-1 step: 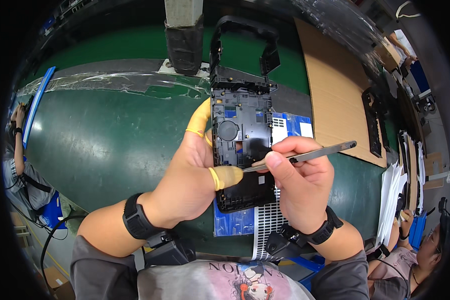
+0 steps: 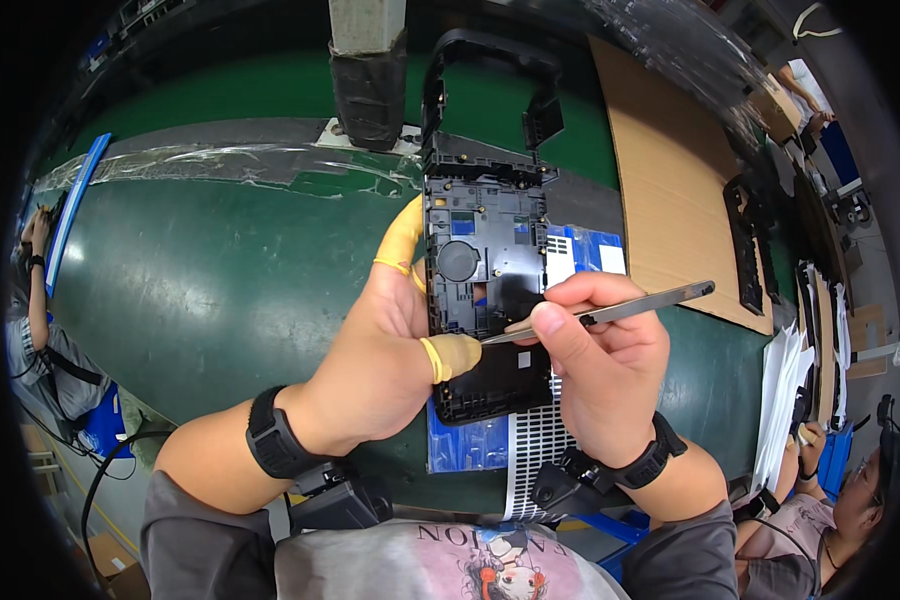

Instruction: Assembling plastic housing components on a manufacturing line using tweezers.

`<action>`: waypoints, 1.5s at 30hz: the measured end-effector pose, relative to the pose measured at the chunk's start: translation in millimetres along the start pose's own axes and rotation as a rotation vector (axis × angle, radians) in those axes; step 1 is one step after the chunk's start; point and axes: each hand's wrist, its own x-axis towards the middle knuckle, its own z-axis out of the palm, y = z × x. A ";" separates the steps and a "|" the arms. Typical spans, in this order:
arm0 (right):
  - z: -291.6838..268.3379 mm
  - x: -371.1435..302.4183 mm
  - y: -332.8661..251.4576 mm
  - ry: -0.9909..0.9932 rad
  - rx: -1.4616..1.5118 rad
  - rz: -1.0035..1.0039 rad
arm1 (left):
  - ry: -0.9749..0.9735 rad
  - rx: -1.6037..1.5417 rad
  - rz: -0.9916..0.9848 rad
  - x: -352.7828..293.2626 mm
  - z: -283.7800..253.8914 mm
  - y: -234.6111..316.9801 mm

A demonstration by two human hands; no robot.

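Note:
My left hand (image 2: 365,355) grips a black plastic housing (image 2: 505,225) by its left side, holding it up over the bench. Yellow finger cots (image 2: 454,357) cover its thumb and a finger. The housing has ribs, brass-coloured inserts, a round disc (image 2: 457,261) and an open frame at its far end. A small white square (image 2: 524,360) sits on its near part. Pinched in my right hand (image 2: 610,365) are metal tweezers (image 2: 660,299), their tip at the housing beside my left thumb. Whether the tip holds anything is too small to tell.
Beneath the housing lie a blue film-covered sheet (image 2: 467,446) and a white perforated strip (image 2: 532,455) on the green bench (image 2: 220,270). A post (image 2: 370,75) stands behind. Cardboard (image 2: 665,170) bears another black part (image 2: 744,245) at right. Other people (image 2: 792,530) work at both sides.
The housing has shifted very slightly to the right, and my left thumb has drawn back a touch. Both hands keep their holds.

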 end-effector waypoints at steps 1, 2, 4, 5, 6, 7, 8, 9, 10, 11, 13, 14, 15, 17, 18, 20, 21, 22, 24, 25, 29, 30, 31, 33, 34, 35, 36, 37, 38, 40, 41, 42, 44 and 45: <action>0.2 0.4 -1.3 0.000 0.001 0.000 | 0.000 0.000 0.000 0.5 -0.4 -1.5; 0.5 0.5 -3.4 0.041 -0.012 0.017 | -0.034 -0.020 0.038 1.3 -0.6 -3.2; -4.6 3.9 -8.4 0.084 0.035 0.021 | -0.072 -0.041 0.074 2.3 0.1 -2.6; -10.9 9.9 -11.2 0.082 0.097 0.009 | -0.069 -0.038 0.077 3.2 -0.1 -0.5; -12.3 15.7 -16.4 0.166 0.103 -0.006 | -0.066 -0.035 0.080 4.1 -0.6 1.3; -16.0 18.5 -22.3 0.204 0.135 -0.033 | -0.065 -0.031 0.079 4.7 -1.7 2.5; -20.9 20.3 -27.9 0.204 0.085 -0.062 | -0.026 -0.035 0.090 6.4 -1.5 3.9; -24.6 22.7 -31.0 0.205 0.036 -0.089 | 0.014 -0.038 0.100 8.4 -1.7 5.0; -26.7 26.5 -29.9 0.212 0.039 -0.094 | 0.020 -0.045 0.153 11.7 -4.6 2.2; -29.3 30.2 -25.6 0.201 0.003 -0.066 | 0.006 -0.041 0.139 13.4 -4.4 4.4; -37.0 39.5 -15.8 0.209 -0.032 -0.049 | 0.055 -0.089 0.101 16.3 -4.1 10.3; -43.2 44.5 -12.8 0.236 -0.048 -0.056 | 0.086 -0.101 0.115 16.9 -6.2 8.6; -48.9 48.7 -11.4 0.262 -0.064 -0.064 | 0.068 -0.123 0.120 18.6 -6.7 8.2; -56.1 55.2 -11.8 0.288 -0.038 -0.069 | 0.103 -0.177 0.085 17.7 -7.1 10.3; -58.4 56.8 -12.0 0.297 -0.009 -0.070 | 0.098 -0.176 0.082 19.0 -7.9 9.4; -61.1 56.7 -12.0 0.298 0.001 -0.076 | 0.108 -0.189 0.030 20.1 -11.0 6.4; -61.5 56.6 -12.2 0.293 0.010 -0.080 | 0.110 -0.184 0.033 19.9 -11.0 5.8; -62.4 56.7 -13.3 0.290 0.016 -0.081 | 0.081 -0.196 0.009 20.5 -9.7 5.0; -64.4 55.9 -16.3 0.274 0.047 -0.074 | 0.024 -0.202 -0.022 22.4 -13.1 2.3; -65.2 55.3 -21.4 0.272 0.053 -0.079 | 0.022 -0.195 -0.019 22.4 -13.6 1.5; -77.7 51.9 -56.9 0.285 0.022 -0.277 | 0.028 -0.221 -0.063 24.7 -14.8 -2.4; -81.7 48.4 -63.9 0.276 0.006 -0.295 | 0.029 -0.241 -0.073 25.5 -13.8 -3.2; -84.3 45.1 -67.5 0.268 -0.010 -0.312 | 0.031 -0.261 -0.083 26.4 -13.6 -4.1; -89.1 38.8 -57.9 0.290 -0.029 -0.270 | 0.017 -0.267 -0.089 25.5 -17.1 -4.3; -92.9 36.6 -49.0 0.309 -0.050 -0.223 | 0.032 -0.263 -0.090 24.2 -18.2 -3.5; -101.8 34.1 -39.1 0.313 -0.053 -0.227 | 0.042 -0.264 -0.091 24.1 -16.6 -4.0; -114.1 31.6 -26.1 0.369 -0.013 -0.201 | 0.035 -0.266 -0.094 24.6 -15.2 -5.5; -123.7 29.7 -18.9 0.423 0.027 -0.175 | 0.028 -0.263 -0.088 24.9 -14.1 -6.8; -129.7 28.6 -17.0 0.427 0.026 -0.173 | 0.025 -0.259 -0.084 24.1 -13.7 -7.7; -138.1 28.1 -16.2 0.443 0.017 -0.069 | 0.015 -0.256 -0.089 22.4 -10.1 -6.5; -137.6 28.5 -15.5 0.440 0.017 -0.070 | 0.006 -0.250 -0.084 22.7 -9.0 -5.2; -135.6 28.2 -14.7 0.417 0.006 -0.090 | 0.007 -0.250 -0.081 22.5 -8.6 -5.3; -130.9 27.2 -10.7 0.392 -0.003 -0.110 | 0.053 -0.214 -0.061 21.1 -9.2 -5.4; -128.3 26.6 -7.5 0.367 -0.016 -0.082 | 0.055 -0.213 -0.059 20.7 -9.8 -4.3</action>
